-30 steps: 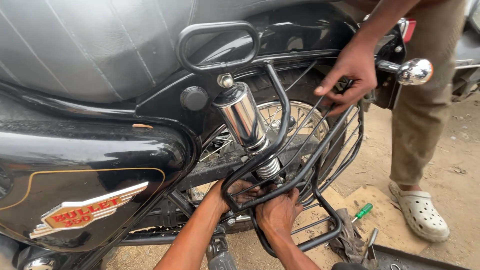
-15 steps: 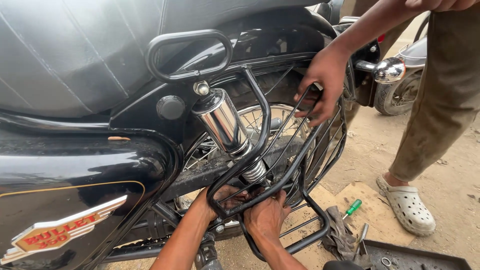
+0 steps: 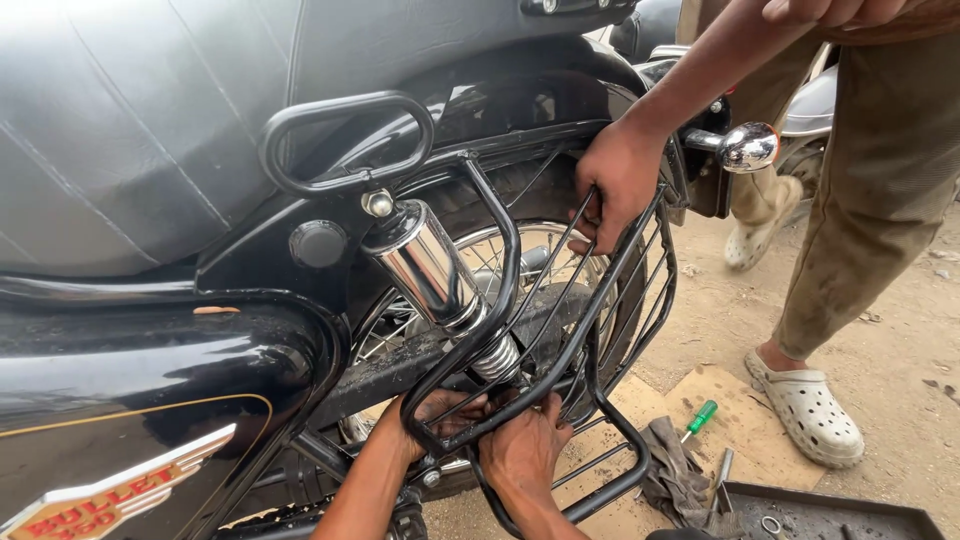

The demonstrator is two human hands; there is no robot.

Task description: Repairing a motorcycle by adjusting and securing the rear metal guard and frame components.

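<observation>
I look down at the rear side of a black motorcycle [image 3: 130, 380]. A black tubular side guard frame [image 3: 560, 380] sits against the rear wheel, beside the chrome shock absorber [image 3: 425, 265]. My left hand [image 3: 435, 415] reaches behind the frame's lower tube near the shock's spring. My right hand [image 3: 525, 450] grips the frame's lower bar. Another person's hand [image 3: 620, 180] holds the frame's upper rear corner by the mudguard.
The other person stands at the right in khaki trousers [image 3: 880, 200] and pale clogs [image 3: 810, 410]. On the sandy ground lie a cardboard sheet [image 3: 740, 420], a green-handled screwdriver [image 3: 698, 420], a grey rag [image 3: 672, 480] and a dark tool tray [image 3: 830, 510]. A chrome indicator [image 3: 748, 147] sticks out.
The view has shifted so the motorcycle sits lower and more to the right. My hands stay at the frame's lower mount. The other person's hand stays on the frame's top corner.
</observation>
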